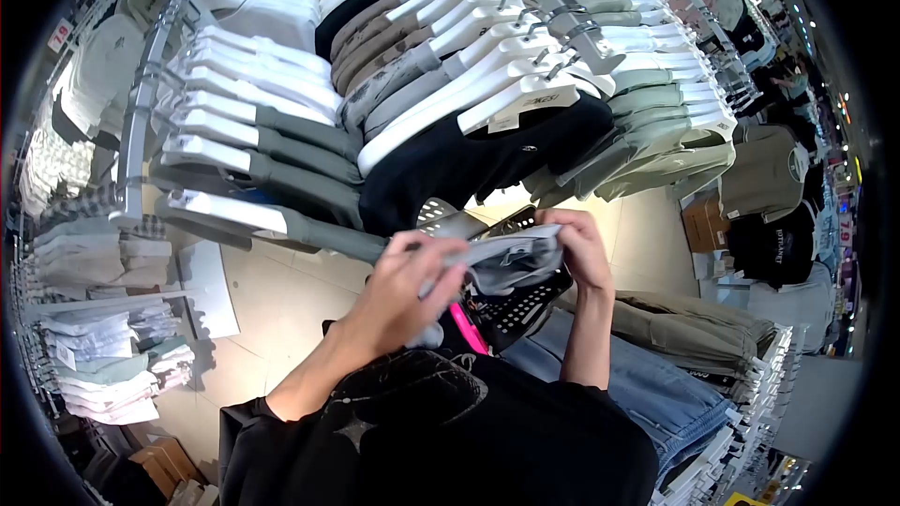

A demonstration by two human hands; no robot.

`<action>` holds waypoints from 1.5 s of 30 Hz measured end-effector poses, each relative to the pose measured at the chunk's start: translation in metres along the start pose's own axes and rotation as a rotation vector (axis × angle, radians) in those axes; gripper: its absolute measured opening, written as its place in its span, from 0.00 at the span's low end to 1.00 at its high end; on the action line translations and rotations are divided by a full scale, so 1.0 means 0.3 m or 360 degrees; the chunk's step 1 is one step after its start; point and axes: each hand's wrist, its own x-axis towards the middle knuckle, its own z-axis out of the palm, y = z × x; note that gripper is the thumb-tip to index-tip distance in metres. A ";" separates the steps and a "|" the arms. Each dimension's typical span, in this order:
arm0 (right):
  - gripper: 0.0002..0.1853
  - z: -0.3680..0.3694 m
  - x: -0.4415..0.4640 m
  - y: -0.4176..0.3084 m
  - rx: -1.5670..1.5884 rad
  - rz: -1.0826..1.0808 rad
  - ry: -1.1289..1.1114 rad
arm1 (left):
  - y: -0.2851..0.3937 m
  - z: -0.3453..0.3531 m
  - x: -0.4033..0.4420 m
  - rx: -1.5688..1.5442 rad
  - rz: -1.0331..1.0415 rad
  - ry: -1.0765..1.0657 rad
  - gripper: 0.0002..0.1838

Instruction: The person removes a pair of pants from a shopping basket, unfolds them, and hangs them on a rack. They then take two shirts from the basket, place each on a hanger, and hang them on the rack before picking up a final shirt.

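A crumpled grey piece of cloth [516,253], probably a garment, is stretched between my two hands in front of my chest. My right hand [583,248] pinches its right end, thumb and fingers closed. At its left side is my left hand [403,290], blurred, with bent fingers around the cloth; a bit of grey fabric shows below the palm. Directly beneath the cloth is a black perforated item [530,311] with white dots, partly hidden. A bright pink strip [469,328] runs beside it.
Ahead stands a metal rack [562,14] of shirts on white hangers, a black shirt [487,155] frontmost. Blue jeans [619,379] and olive trousers [694,328] hang at my right. Folded clothes [117,356] hang at the left. Cardboard boxes [705,222] stand on the tiled floor.
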 end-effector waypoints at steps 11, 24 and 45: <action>0.11 -0.032 -0.086 -0.300 -0.0327 -0.0065 -0.0642 | -0.051 -0.004 -0.011 0.0407 -0.0116 0.0313 0.16; 0.17 -0.299 0.428 -0.321 -0.1201 -0.0557 0.0614 | 0.002 -0.020 -0.075 -0.0254 0.0386 0.0397 0.14; 0.20 -0.455 0.484 -0.415 -0.1011 -0.0310 0.0364 | -0.023 -0.023 -0.075 -0.0506 0.0279 0.0198 0.13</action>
